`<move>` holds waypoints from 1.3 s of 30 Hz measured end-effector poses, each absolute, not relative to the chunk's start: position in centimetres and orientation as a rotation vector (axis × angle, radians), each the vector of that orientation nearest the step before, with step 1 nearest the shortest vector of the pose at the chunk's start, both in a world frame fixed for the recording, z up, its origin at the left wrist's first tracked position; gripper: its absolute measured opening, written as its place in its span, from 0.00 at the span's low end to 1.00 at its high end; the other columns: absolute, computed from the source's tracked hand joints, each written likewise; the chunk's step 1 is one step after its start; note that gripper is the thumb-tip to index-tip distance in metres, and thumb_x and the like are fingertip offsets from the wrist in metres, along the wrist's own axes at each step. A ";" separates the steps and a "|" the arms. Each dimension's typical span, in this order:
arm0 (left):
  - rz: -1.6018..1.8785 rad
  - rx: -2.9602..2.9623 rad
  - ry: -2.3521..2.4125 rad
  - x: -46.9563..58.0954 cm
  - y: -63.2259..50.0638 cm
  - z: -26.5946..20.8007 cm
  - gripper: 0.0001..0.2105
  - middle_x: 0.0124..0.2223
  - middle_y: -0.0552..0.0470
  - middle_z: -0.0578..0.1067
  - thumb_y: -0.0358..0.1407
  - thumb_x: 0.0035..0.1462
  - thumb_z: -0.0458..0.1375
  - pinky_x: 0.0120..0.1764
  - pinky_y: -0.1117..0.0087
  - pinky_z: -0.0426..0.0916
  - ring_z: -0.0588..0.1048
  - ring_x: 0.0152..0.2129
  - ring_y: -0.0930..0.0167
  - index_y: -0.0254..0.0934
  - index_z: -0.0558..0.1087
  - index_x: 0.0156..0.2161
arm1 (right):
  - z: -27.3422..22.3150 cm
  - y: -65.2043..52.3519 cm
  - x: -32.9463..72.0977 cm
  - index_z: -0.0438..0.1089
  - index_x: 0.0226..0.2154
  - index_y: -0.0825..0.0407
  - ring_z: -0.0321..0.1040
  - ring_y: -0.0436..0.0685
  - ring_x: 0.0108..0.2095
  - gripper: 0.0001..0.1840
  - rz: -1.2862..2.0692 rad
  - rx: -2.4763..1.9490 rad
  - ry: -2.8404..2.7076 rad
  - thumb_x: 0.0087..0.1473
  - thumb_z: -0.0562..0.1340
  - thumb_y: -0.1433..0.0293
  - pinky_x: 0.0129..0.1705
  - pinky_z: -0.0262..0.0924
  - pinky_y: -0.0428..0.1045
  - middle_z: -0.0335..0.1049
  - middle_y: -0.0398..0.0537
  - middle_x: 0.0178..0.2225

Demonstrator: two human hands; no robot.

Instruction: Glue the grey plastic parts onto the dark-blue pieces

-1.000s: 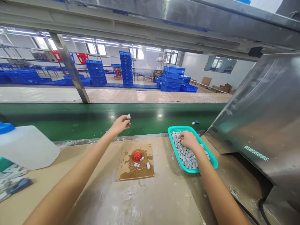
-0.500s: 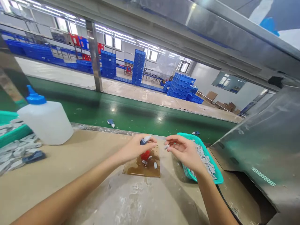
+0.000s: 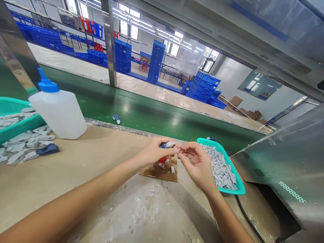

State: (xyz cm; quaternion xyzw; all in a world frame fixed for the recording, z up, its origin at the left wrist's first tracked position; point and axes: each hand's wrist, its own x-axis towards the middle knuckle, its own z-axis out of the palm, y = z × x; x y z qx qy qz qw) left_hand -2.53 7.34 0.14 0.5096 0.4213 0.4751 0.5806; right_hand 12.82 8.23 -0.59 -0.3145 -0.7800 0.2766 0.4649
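My left hand (image 3: 155,152) is closed around a dark blue and white plastic part (image 3: 169,145) at the middle of the bench. Fingertip to fingertip with it, my right hand (image 3: 196,160) pinches a small light-grey piece, mostly hidden by the fingers, against the part's white end. Beneath the hands lies a wet brown plate (image 3: 158,173), with a red object (image 3: 162,160) and several small white pieces on it. Just right of my right hand stands a turquoise basket (image 3: 241,187) full of small grey-white pieces (image 3: 222,168).
At left, a white squeeze bottle (image 3: 60,114) with a blue cap stands beside a green basket (image 3: 22,130) and a pile of grey pieces (image 3: 25,146). A green conveyor belt (image 3: 141,114) runs behind the bench, carrying a blue-white part (image 3: 116,118). A metal panel (image 3: 286,162) rises at right.
My hands have come together; the right has brought its small piece against the part in my left. The camera view has shifted slightly.
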 end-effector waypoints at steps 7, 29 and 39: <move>1.075 1.520 1.064 -3.5 7.9 0.0 0.06 0.27 0.53 0.74 0.34 0.38 0.60 0.30 0.72 0.62 0.69 0.26 0.71 0.37 0.75 0.26 | -0.1 8.3 13.3 0.69 0.26 0.50 0.66 0.53 0.32 0.05 0.596 -0.780 -2.054 0.47 0.58 0.75 0.32 0.64 0.48 0.69 0.46 0.29; 1.329 0.483 0.876 -5.8 10.0 -0.3 0.08 0.21 0.56 0.63 0.36 0.49 0.56 0.20 0.76 0.57 0.63 0.16 0.80 0.33 0.66 0.25 | -5.4 10.8 12.1 0.73 0.25 0.51 0.68 0.52 0.27 0.10 0.403 -1.028 -2.272 0.47 0.56 0.76 0.28 0.62 0.47 0.72 0.46 0.25; 1.259 0.935 1.011 -6.5 10.3 -1.3 0.09 0.27 0.53 0.71 0.27 0.35 0.62 0.36 0.68 0.62 0.69 0.28 0.74 0.32 0.71 0.27 | -4.2 10.2 11.8 0.72 0.24 0.51 0.68 0.53 0.27 0.10 0.349 -0.977 -2.225 0.47 0.57 0.76 0.30 0.62 0.47 0.72 0.46 0.25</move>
